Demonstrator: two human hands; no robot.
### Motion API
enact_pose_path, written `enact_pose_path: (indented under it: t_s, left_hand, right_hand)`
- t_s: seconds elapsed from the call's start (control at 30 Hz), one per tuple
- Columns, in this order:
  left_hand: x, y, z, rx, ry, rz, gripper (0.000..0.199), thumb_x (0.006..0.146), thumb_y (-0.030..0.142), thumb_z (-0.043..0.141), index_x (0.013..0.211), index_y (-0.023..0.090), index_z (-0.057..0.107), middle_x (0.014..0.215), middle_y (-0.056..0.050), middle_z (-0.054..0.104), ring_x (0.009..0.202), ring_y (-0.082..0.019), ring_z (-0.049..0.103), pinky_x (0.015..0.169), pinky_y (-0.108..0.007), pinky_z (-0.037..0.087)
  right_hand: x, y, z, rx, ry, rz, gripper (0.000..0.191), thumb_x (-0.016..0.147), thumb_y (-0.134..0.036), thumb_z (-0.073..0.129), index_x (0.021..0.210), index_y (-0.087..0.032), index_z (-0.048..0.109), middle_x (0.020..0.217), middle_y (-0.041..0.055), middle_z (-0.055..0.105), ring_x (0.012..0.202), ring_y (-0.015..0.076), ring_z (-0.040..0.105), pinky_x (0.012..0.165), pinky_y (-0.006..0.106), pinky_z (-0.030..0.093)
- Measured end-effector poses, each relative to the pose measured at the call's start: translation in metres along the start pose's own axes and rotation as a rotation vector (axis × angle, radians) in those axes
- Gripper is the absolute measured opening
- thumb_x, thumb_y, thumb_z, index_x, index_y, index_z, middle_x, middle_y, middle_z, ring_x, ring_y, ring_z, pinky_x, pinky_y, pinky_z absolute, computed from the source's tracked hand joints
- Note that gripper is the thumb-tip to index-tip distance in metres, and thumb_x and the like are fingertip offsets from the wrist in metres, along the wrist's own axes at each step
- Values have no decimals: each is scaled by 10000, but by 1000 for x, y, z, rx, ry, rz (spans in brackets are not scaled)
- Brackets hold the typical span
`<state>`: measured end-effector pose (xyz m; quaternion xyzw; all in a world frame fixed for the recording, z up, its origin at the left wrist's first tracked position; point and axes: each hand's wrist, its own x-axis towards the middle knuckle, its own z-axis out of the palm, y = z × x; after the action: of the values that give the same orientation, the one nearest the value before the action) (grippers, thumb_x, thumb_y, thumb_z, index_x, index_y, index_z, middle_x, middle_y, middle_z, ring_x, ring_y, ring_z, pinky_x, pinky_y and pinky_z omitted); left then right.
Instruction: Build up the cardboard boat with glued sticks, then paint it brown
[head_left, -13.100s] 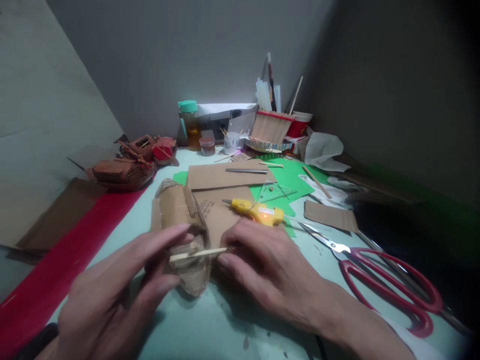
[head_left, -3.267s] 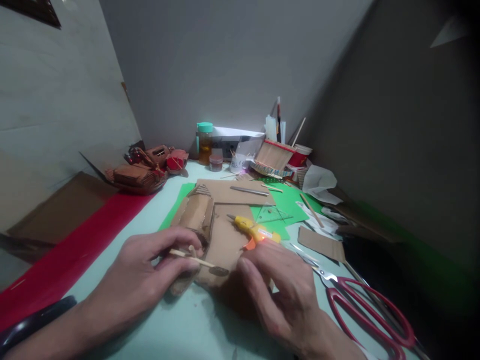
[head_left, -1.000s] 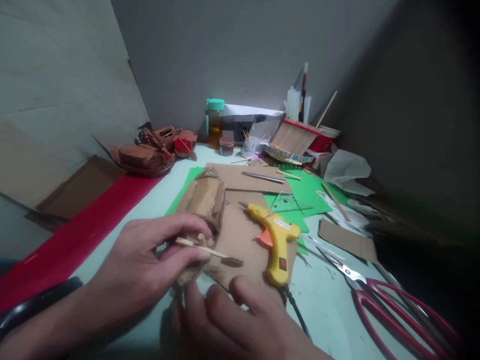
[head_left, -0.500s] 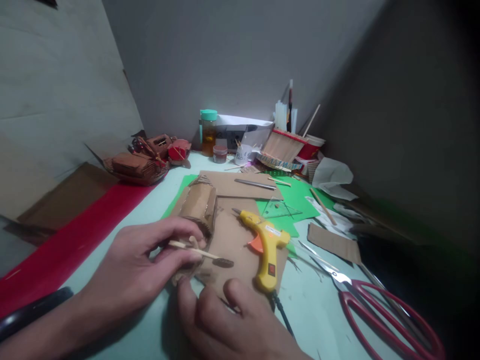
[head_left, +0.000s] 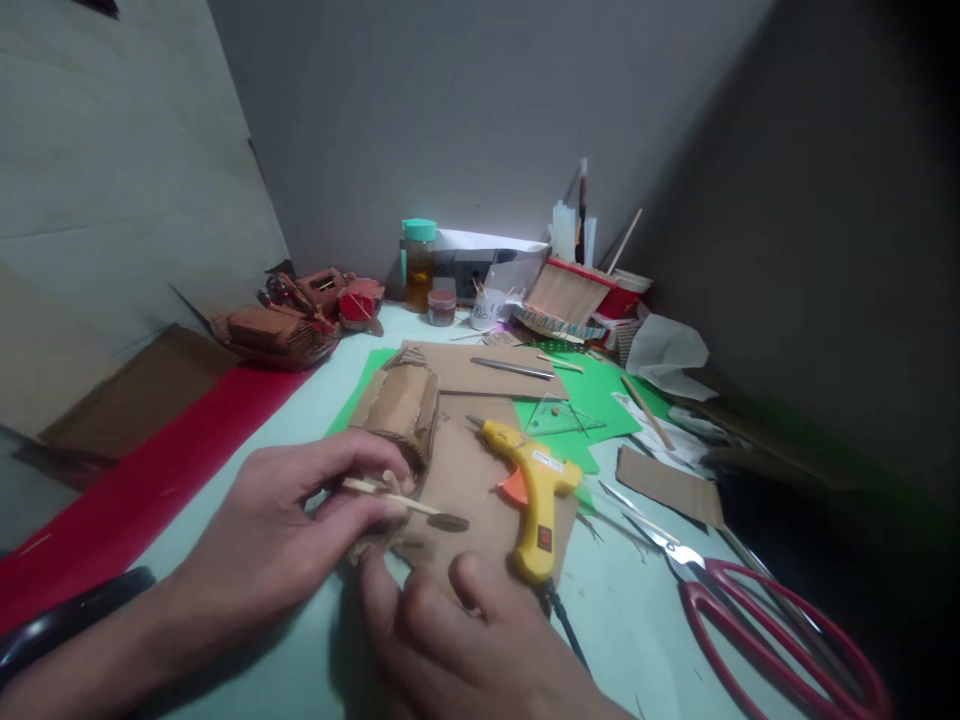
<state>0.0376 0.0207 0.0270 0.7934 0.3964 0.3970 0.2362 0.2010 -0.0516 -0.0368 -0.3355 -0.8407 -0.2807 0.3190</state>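
My left hand [head_left: 300,520] pinches a thin wooden stick with a dark, flat oval end, like a small oar [head_left: 412,505]. A short crosspiece shows by the thumb and forefinger. Just beyond these fingers lies a cardboard model [head_left: 397,400] with a rounded top and corrugated edges; its near end is partly hidden by the hand. My right hand [head_left: 472,640] is closed below, fingers curled, beside the model's near edge; what it holds, if anything, is hidden. A yellow glue gun [head_left: 536,500] lies right of the model on a cardboard sheet [head_left: 472,450].
Red-handled scissors [head_left: 697,570] lie open at the right, near a cardboard strip [head_left: 667,485]. Behind are a metal blade-like tool [head_left: 512,368], a clear set square [head_left: 564,417] and green paper [head_left: 600,380]. A brown-red model boat [head_left: 277,325] and a teal-lidded jar [head_left: 418,265] stand farther back.
The hands and the oar-like stick keep nearly the same pose. The whole view has shifted very slightly; nothing was taken hold of or let go.
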Motion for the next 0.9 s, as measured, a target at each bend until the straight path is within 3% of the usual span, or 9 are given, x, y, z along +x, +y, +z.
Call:
enact_pose_path:
  t_s: [0.13,0.27,0.57,0.73,0.9]
  left_hand:
    - [0,0,0,11,-8,-38,131,753,227,737,759,357,760,727,134,793,622,-80,726,573,-94,498]
    - [-1,-1,-1,32,-17,-57,132,755,230,727,767,357,762,742,130,797,637,-86,729,579,-108,504]
    - [-3,-5,1,20,-5,-35,53,804,300,745,837,340,758,832,94,810,686,-135,731,604,-169,539]
    - [-1,-5,2,13,2,-24,60,815,326,747,871,340,764,874,80,823,700,-148,751,594,-168,553]
    - [-1,-4,2,31,16,-2,76,815,342,758,889,353,766,887,94,829,720,-127,765,599,-131,545]
  right_hand:
    - [3,8,-10,-8,-85,-87,263,965,-86,513,1035,-113,765,1167,57,763,853,184,542,591,345,404]
    - [3,11,-13,17,-85,-57,233,941,-151,594,1081,-95,771,1162,54,761,846,180,511,586,328,424]
    - [1,11,-11,23,-116,-90,248,963,-158,550,1078,-80,755,1213,115,729,872,198,498,591,348,420]
    - [0,13,-15,-31,-145,-136,246,993,-173,527,1032,-201,768,1235,86,730,895,220,531,630,355,454]
    - [7,13,-19,26,-74,-83,274,1011,-129,509,1042,-152,780,1115,66,782,852,191,563,631,331,438]
